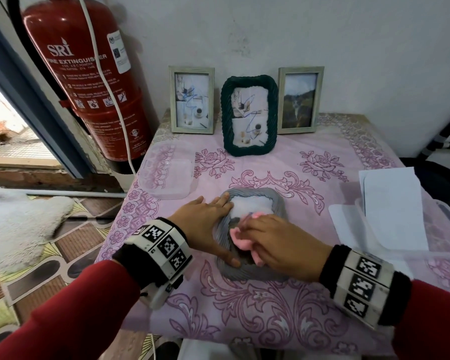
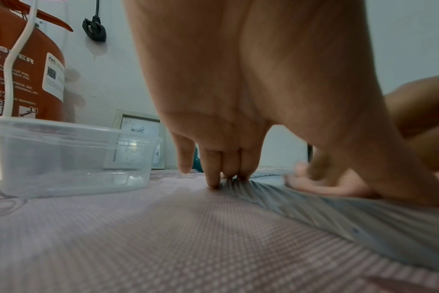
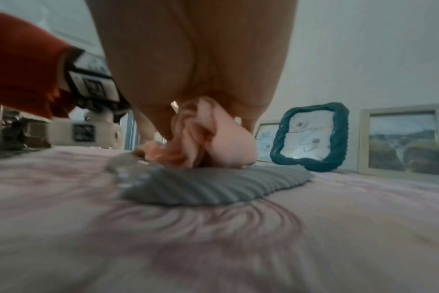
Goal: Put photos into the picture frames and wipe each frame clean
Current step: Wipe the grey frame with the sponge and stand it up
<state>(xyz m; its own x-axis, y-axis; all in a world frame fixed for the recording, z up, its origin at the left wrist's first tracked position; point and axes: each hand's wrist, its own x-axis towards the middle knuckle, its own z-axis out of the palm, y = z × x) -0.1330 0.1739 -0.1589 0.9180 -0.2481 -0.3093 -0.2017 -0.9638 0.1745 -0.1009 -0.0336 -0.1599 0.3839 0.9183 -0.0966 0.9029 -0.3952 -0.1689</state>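
Observation:
A grey ribbed picture frame (image 1: 276,201) lies flat on the pink floral tablecloth (image 1: 270,307). My left hand (image 1: 205,224) lies flat on its left side, fingers straight, thumb along the near edge; in the left wrist view the fingertips (image 2: 214,183) touch the frame's ribbed edge (image 2: 313,202). My right hand (image 1: 278,242) grips a bunched pink cloth (image 1: 240,239) and presses it onto the frame's glass; in the right wrist view the cloth (image 3: 213,140) sits on the grey frame (image 3: 213,190).
Three filled frames stand against the wall: a pale one (image 1: 192,99), a dark green woven one (image 1: 249,115) and another pale one (image 1: 299,100). A clear plastic tub (image 1: 166,170) sits at the left, white papers (image 1: 392,211) at the right, a red extinguisher (image 1: 86,74) beside the table.

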